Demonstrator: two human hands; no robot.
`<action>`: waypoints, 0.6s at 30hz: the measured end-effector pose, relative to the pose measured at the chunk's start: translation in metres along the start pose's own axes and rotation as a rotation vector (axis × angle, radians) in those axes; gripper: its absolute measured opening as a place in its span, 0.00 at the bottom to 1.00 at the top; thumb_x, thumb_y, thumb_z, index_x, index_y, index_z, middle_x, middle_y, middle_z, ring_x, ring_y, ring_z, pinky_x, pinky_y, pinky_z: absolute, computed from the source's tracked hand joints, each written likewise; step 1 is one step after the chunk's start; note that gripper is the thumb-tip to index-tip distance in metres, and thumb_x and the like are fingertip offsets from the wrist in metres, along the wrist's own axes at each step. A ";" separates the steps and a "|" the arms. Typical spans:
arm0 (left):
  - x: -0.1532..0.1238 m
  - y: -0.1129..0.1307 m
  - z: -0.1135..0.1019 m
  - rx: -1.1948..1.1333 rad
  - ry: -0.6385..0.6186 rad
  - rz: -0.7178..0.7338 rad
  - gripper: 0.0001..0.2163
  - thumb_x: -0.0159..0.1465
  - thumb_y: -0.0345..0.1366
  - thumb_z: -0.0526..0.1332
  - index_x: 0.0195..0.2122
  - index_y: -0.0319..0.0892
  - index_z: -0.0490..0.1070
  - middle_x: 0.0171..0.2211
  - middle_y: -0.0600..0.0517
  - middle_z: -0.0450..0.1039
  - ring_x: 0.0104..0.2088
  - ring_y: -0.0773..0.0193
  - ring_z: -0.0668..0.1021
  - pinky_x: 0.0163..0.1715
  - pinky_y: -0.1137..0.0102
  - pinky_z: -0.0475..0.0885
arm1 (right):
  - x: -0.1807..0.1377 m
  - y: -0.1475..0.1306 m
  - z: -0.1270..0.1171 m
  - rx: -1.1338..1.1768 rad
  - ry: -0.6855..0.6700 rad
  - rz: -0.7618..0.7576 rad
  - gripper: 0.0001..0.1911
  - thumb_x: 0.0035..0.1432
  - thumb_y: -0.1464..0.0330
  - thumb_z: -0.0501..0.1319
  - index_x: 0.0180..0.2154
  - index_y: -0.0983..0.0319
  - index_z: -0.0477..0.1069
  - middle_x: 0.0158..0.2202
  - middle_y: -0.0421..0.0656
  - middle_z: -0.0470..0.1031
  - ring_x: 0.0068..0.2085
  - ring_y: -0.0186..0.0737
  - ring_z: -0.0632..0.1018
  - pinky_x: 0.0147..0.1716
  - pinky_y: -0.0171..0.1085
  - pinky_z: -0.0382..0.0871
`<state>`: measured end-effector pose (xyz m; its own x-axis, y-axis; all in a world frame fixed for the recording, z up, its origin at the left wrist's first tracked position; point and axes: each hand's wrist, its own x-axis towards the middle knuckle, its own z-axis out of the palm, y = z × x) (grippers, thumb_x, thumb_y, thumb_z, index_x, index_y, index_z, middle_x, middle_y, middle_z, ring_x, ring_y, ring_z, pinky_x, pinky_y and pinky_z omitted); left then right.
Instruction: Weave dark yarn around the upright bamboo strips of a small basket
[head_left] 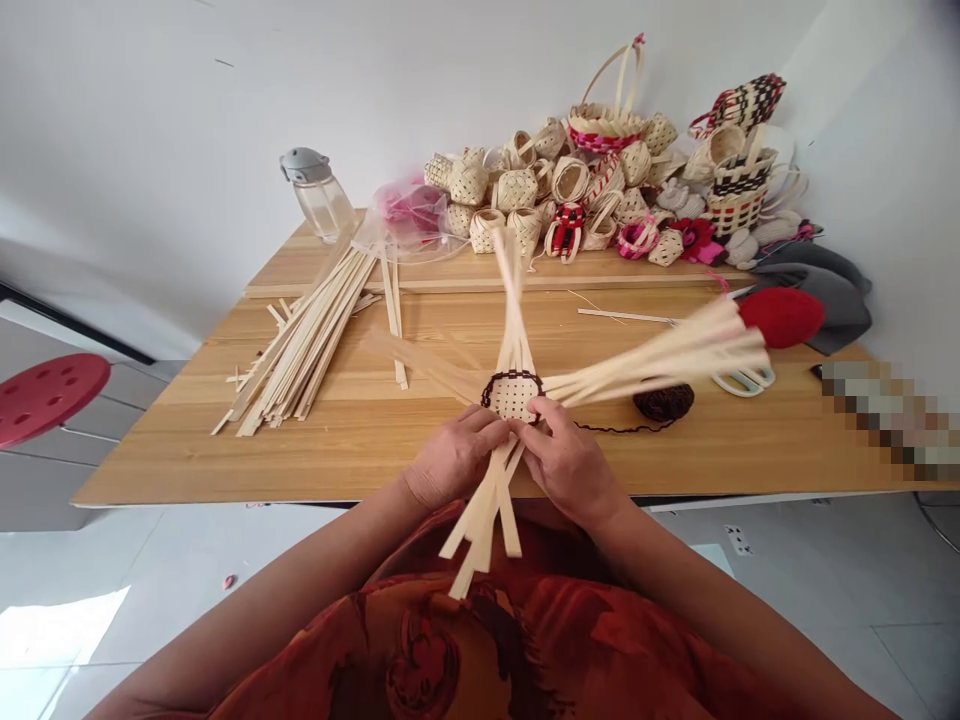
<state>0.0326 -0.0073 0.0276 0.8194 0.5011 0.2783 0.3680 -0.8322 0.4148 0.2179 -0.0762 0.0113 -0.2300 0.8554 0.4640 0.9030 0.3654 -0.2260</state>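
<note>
A half-woven basket base point(514, 398) of pale flat strips lies between my hands at the table's front edge. Dark brown yarn rings its woven square, and bundles of strips stick out on every side, some blurred by motion. My left hand point(457, 452) closes on the near left edge of the base. Fingers of my right hand point(566, 455) pinch its near right edge, by the yarn. The two thumbs almost meet at the near side, over the strips that hang toward my lap. A dark yarn ball point(664, 402) rests to the right, its strand running to the base.
Loose strips point(307, 345) lie piled at the left, below a grey-lidded bottle point(319, 195). Many small woven baskets point(517, 188) crowd the back. Scissors point(742, 380), a red rounded object point(782, 317) and grey cloth point(817, 290) are at the right. A red stool point(52, 398) stands left.
</note>
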 end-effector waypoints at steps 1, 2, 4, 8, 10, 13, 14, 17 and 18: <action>0.001 0.000 0.000 0.018 -0.009 0.001 0.03 0.67 0.32 0.59 0.38 0.41 0.71 0.37 0.46 0.74 0.41 0.56 0.75 0.44 0.64 0.73 | 0.000 0.002 0.001 0.020 0.014 -0.025 0.13 0.67 0.72 0.55 0.49 0.64 0.76 0.53 0.54 0.73 0.48 0.47 0.77 0.48 0.40 0.72; 0.002 0.000 0.000 0.024 -0.007 -0.002 0.02 0.67 0.31 0.59 0.38 0.41 0.71 0.37 0.46 0.74 0.41 0.57 0.74 0.44 0.64 0.72 | 0.000 0.004 0.002 0.053 0.018 -0.034 0.12 0.67 0.73 0.55 0.46 0.64 0.77 0.52 0.53 0.75 0.48 0.46 0.78 0.49 0.40 0.72; 0.003 -0.002 0.002 -0.004 0.034 -0.028 0.04 0.67 0.28 0.57 0.39 0.41 0.71 0.36 0.47 0.74 0.40 0.58 0.75 0.43 0.65 0.72 | 0.000 0.008 0.003 0.143 0.000 0.000 0.12 0.65 0.76 0.56 0.43 0.63 0.77 0.46 0.49 0.78 0.46 0.45 0.79 0.48 0.39 0.72; 0.006 -0.009 0.007 -0.114 0.159 -0.075 0.09 0.65 0.24 0.56 0.41 0.41 0.73 0.36 0.48 0.76 0.38 0.60 0.76 0.41 0.68 0.73 | 0.003 0.015 0.002 0.310 -0.053 0.120 0.14 0.60 0.79 0.57 0.41 0.61 0.76 0.39 0.45 0.79 0.41 0.43 0.79 0.43 0.38 0.73; 0.007 -0.013 0.009 -0.165 0.182 -0.091 0.09 0.64 0.24 0.57 0.41 0.41 0.74 0.35 0.49 0.76 0.37 0.60 0.77 0.40 0.68 0.73 | 0.005 0.018 0.001 0.376 -0.054 0.131 0.14 0.59 0.80 0.57 0.42 0.61 0.76 0.39 0.45 0.78 0.41 0.43 0.79 0.43 0.38 0.72; 0.008 -0.017 0.010 -0.203 0.214 -0.134 0.07 0.65 0.26 0.58 0.39 0.40 0.75 0.35 0.48 0.77 0.37 0.60 0.78 0.39 0.68 0.73 | 0.008 0.021 0.001 0.432 -0.054 0.136 0.14 0.58 0.80 0.57 0.41 0.61 0.77 0.38 0.45 0.78 0.41 0.42 0.79 0.43 0.37 0.71; 0.008 -0.017 0.010 -0.202 0.219 -0.141 0.07 0.65 0.26 0.58 0.38 0.40 0.75 0.35 0.48 0.77 0.37 0.60 0.78 0.39 0.68 0.73 | 0.009 0.022 0.000 0.437 -0.059 0.140 0.14 0.58 0.80 0.57 0.40 0.61 0.76 0.37 0.45 0.78 0.40 0.42 0.79 0.43 0.37 0.71; 0.007 -0.017 0.010 -0.188 0.198 -0.142 0.08 0.64 0.25 0.58 0.38 0.41 0.76 0.34 0.49 0.76 0.36 0.61 0.78 0.38 0.70 0.73 | 0.009 0.023 0.000 0.436 -0.078 0.148 0.13 0.58 0.80 0.58 0.39 0.62 0.76 0.36 0.45 0.77 0.39 0.42 0.78 0.41 0.36 0.70; 0.007 -0.017 0.010 -0.182 0.193 -0.143 0.08 0.64 0.25 0.58 0.38 0.41 0.76 0.33 0.49 0.76 0.36 0.61 0.78 0.37 0.70 0.73 | 0.009 0.023 0.000 0.438 -0.083 0.148 0.12 0.58 0.80 0.58 0.39 0.62 0.76 0.35 0.45 0.77 0.38 0.42 0.78 0.40 0.36 0.69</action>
<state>0.0362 0.0080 0.0139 0.6599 0.6608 0.3576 0.3748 -0.7021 0.6055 0.2367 -0.0596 0.0099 -0.1549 0.9300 0.3335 0.6943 0.3426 -0.6330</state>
